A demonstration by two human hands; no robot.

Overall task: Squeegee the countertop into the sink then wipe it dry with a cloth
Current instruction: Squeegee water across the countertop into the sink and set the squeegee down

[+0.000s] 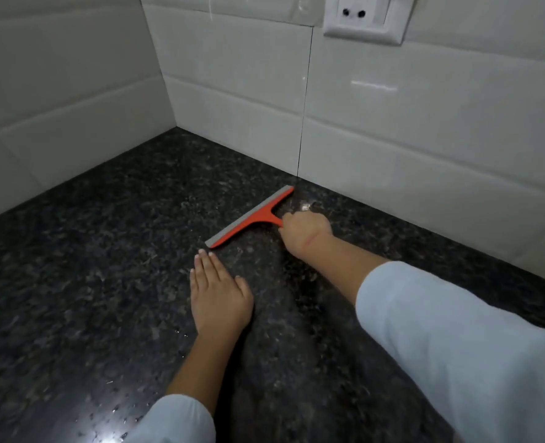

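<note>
Right hand closed around the handle of an orange squeegee, its grey blade on the speckled dark granite countertop near the white tiled wall, left hand flat, fingers spread beside the blade's near end, white wall socket above, water droplets near the front edge, no legible writing

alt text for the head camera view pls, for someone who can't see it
A right hand holds an orange squeegee against a dark speckled countertop near a white tiled wall. The left hand rests flat beside it; water droplets glint in the foreground.
</note>
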